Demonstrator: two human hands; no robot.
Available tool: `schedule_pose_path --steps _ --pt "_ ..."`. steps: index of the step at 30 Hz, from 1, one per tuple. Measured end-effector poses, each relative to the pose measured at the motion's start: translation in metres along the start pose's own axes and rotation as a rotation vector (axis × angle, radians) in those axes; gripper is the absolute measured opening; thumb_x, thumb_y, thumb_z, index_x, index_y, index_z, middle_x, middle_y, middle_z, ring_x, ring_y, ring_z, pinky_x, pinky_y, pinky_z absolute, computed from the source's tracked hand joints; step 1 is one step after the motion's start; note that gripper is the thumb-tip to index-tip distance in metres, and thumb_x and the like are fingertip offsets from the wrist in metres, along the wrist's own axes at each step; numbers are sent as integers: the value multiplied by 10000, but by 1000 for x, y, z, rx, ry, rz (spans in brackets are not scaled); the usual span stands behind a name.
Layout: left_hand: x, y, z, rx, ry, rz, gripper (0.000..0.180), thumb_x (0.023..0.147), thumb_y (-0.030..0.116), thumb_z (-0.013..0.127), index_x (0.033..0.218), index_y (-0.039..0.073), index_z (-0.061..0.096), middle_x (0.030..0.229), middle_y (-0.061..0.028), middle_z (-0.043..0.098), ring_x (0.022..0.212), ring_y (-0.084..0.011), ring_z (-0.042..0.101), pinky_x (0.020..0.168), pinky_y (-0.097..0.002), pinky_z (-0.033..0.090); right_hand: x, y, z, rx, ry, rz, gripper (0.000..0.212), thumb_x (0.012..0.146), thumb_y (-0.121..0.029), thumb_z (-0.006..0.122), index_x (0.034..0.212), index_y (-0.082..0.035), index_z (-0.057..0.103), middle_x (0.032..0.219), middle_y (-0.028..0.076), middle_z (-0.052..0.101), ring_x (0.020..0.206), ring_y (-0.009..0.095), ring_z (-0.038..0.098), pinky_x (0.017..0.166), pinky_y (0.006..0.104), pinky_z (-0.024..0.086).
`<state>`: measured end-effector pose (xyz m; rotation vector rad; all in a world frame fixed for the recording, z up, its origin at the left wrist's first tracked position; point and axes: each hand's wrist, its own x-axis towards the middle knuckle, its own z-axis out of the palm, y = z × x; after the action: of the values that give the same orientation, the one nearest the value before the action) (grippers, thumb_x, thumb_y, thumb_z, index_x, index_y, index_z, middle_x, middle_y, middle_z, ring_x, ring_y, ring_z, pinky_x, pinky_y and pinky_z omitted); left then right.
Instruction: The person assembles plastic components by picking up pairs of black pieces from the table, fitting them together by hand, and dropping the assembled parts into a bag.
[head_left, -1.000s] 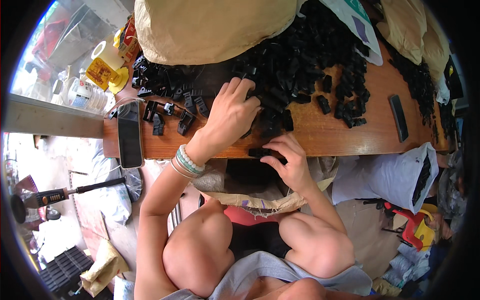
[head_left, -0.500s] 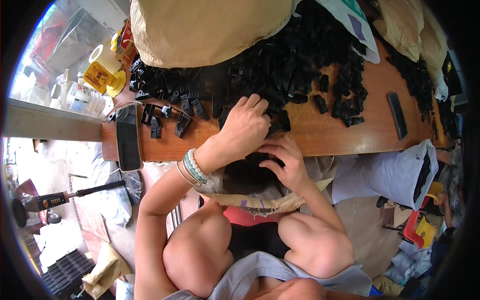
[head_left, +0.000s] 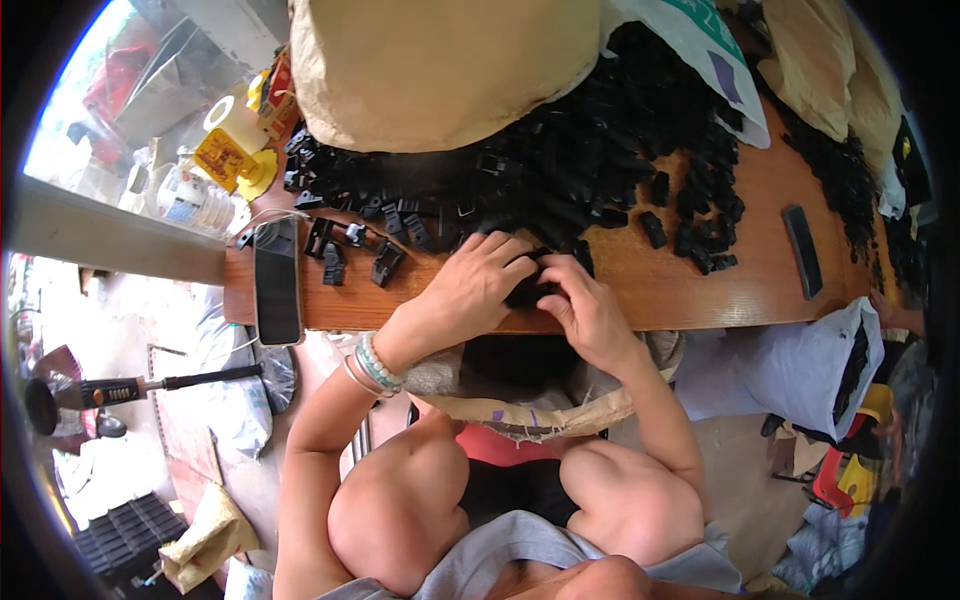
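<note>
Over the near edge of the wooden table (head_left: 680, 290), my two hands are close together. My left hand (head_left: 478, 280), with beads and bangles at its wrist, has its fingers curled round a small black plastic part (head_left: 525, 290). From the other side, my right hand (head_left: 590, 305) pinches the same part with bent fingers and thumb. Its exact shape is mostly hidden by the fingers. Just beyond lies a large heap of black plastic parts (head_left: 560, 150). Below my hands, between my knees, an open sack (head_left: 520, 412) with a frayed rim gapes against the table edge.
A phone (head_left: 277, 285) lies at the table's left end, near several loose black clips (head_left: 388, 262). A big tan sack (head_left: 440, 70) leans over the heap. Toward the right are a flat black bar (head_left: 802, 250) and a white sack (head_left: 770, 360) holding dark pieces.
My right hand has risen from the sack's mouth to the table edge, beside my left hand. My left hand has come down slightly from the heap. The view has shifted a little.
</note>
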<state>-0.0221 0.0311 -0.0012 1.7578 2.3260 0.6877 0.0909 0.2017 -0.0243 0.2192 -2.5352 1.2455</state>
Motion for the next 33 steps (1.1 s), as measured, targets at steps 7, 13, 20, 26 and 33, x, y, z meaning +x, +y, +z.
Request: schedule_pose_path --steps 7,13,20,26,33 --pt "-8 -5 11 -94 170 -85 484 664 81 742 1098 21 538 1122 -119 552 1070 -305 510 907 -407 408 -4 3 10 -220 42 -18 234 900 -176 599 1036 -24 486 1039 127 585 787 355 617 630 413 488" --pt "-5 -8 14 96 381 -42 482 675 122 759 1090 12 540 1095 -143 539 1028 -322 508 873 -394 419 -15 13 4 -65 160 31 230 968 -227 522 1058 -19 482 1087 128 586 782 280 593 653 367 481" --pt "26 14 27 195 281 80 236 686 123 712 867 14 607 902 -92 536 874 -255 497 780 -343 416 -36 19 9 392 569 260 252 1000 -243 487 1099 -12 508 878 42 542 705 96 517 612 221 417" --pt "40 13 33 187 325 7 106 705 51 664 773 18 590 858 -87 551 819 -235 529 715 -339 445 -37 13 3 394 560 378 203 947 -157 598 1064 6 573 854 21 541 686 80 509 625 218 417" --pt "20 38 9 -1007 377 -419 252 797 67 744 909 -15 533 856 -78 587 687 -135 591 584 -289 482 -39 -12 -3 523 596 354 229 941 -174 606 1060 20 576 1009 67 583 749 96 520 694 214 414"
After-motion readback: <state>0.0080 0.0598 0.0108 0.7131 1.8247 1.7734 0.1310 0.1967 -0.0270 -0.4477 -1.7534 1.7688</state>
